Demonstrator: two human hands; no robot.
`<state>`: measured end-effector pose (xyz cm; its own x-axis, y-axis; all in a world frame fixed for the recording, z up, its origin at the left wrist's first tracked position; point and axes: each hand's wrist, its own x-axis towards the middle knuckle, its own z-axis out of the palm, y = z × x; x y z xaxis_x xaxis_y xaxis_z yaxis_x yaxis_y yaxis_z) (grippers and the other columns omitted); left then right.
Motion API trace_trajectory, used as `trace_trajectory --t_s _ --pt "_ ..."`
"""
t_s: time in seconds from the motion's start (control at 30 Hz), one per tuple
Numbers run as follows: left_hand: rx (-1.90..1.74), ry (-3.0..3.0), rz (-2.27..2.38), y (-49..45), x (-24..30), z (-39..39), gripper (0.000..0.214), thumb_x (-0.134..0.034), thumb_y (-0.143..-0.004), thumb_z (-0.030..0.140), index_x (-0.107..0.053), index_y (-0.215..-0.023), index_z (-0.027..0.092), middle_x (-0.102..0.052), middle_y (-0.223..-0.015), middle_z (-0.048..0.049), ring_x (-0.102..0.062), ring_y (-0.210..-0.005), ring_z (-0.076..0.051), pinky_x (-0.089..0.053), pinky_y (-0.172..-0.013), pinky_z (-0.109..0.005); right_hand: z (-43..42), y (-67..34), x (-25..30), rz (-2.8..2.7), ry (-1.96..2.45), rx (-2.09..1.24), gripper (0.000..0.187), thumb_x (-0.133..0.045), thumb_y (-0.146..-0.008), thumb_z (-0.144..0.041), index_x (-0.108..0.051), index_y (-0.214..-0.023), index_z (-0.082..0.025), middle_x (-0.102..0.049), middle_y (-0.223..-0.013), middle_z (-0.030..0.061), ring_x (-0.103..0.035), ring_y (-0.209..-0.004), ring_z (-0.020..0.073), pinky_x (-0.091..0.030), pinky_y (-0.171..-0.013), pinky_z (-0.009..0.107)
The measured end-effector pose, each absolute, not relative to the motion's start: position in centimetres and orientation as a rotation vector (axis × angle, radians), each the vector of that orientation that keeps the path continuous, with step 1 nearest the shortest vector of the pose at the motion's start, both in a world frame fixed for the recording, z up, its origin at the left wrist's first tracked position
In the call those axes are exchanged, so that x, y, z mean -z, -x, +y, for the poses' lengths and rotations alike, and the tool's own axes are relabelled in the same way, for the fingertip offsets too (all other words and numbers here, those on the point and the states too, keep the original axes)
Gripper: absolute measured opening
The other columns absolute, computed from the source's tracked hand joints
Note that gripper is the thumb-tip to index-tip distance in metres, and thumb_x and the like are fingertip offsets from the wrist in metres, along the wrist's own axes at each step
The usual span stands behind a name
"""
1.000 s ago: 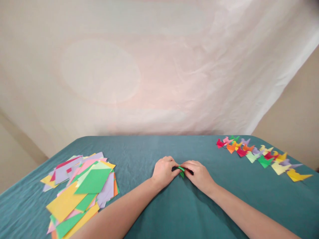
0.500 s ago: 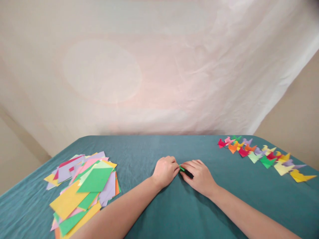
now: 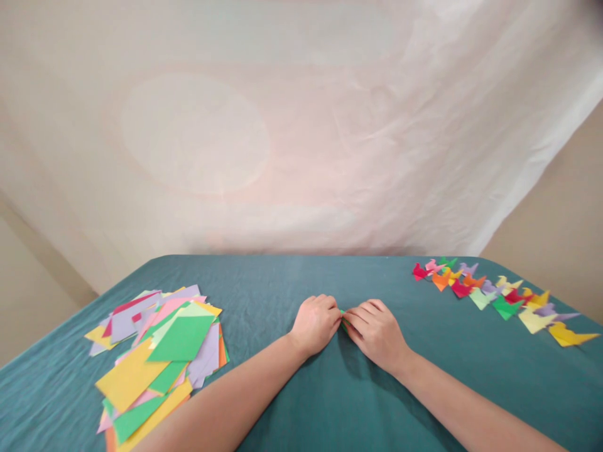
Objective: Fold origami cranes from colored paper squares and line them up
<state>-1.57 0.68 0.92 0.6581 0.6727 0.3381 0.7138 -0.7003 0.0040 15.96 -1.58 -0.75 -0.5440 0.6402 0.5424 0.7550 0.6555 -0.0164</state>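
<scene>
Between my two hands, at the middle of the table, a small piece of green folded paper (image 3: 344, 321) shows only as a sliver; its shape is mostly covered by fingers. My left hand (image 3: 316, 324) is closed, its fingertips pinched at the paper's left end. From the other side my right hand (image 3: 375, 334) meets it, thumb and fingers pressed together on the paper. Both hands rest low over the cloth, fingertips almost touching.
A loose heap of coloured paper sheets (image 3: 181, 338) lies at the left, beside my left forearm. Several folded paper birds (image 3: 507, 306) stand in rows along the right side. A teal cloth (image 3: 264, 282) covers the table, and a pale sheet (image 3: 301, 138) hangs behind it.
The fingers of my right hand have closed down over the green paper, so less of it shows and the dark gap beneath them is gone. My left hand has barely shifted.
</scene>
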Motion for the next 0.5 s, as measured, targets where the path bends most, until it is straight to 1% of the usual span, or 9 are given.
trace_trajectory --t_s 0.2,0.3,0.4,0.5 --pt "0.460 2.739 -1.156 1.5 -1.0 0.5 0.018 -0.046 -0.087 0.024 -0.061 -0.077 0.018 -0.056 -0.083 -0.0049 -0.050 -0.080 -0.017 -0.038 -0.070 -0.029 -1.7 -15.9 0.3 -2.345 1.112 0.304 0.019 -0.046 -0.088 -0.020 -0.066 -0.087 -0.020 -0.067 -0.084 0.0057 -0.054 -0.081 0.0200 -0.035 -0.080 0.037" --pt "0.441 2.727 -1.139 1.5 -1.2 0.4 0.021 -0.045 -0.088 0.025 -0.060 -0.076 0.018 -0.055 -0.083 -0.0051 -0.050 -0.079 -0.017 -0.037 -0.069 -0.029 -1.4 -16.2 0.6 -2.326 1.105 0.199 0.016 -0.051 -0.085 -0.017 -0.065 -0.092 -0.021 -0.067 -0.086 0.0049 -0.055 -0.082 0.0199 -0.036 -0.080 0.036" --pt "0.431 2.711 -1.115 1.5 -1.2 0.4 0.022 -0.043 -0.089 0.026 -0.059 -0.076 0.018 -0.055 -0.082 -0.0047 -0.049 -0.079 -0.017 -0.036 -0.068 -0.030 -1.0 -16.6 1.0 -2.312 1.095 0.091 0.023 -0.052 -0.082 -0.013 -0.064 -0.099 -0.023 -0.067 -0.090 0.0042 -0.055 -0.084 0.0197 -0.037 -0.079 0.035" --pt "0.421 2.698 -1.092 1.5 -1.1 0.5 0.023 -0.043 -0.090 0.027 -0.059 -0.076 0.018 -0.055 -0.082 -0.0042 -0.049 -0.078 -0.017 -0.036 -0.067 -0.030 -0.8 -16.8 1.3 -2.305 1.094 0.045 0.026 -0.053 -0.081 -0.011 -0.064 -0.101 -0.023 -0.067 -0.091 0.0042 -0.055 -0.083 0.0193 -0.037 -0.078 0.034"
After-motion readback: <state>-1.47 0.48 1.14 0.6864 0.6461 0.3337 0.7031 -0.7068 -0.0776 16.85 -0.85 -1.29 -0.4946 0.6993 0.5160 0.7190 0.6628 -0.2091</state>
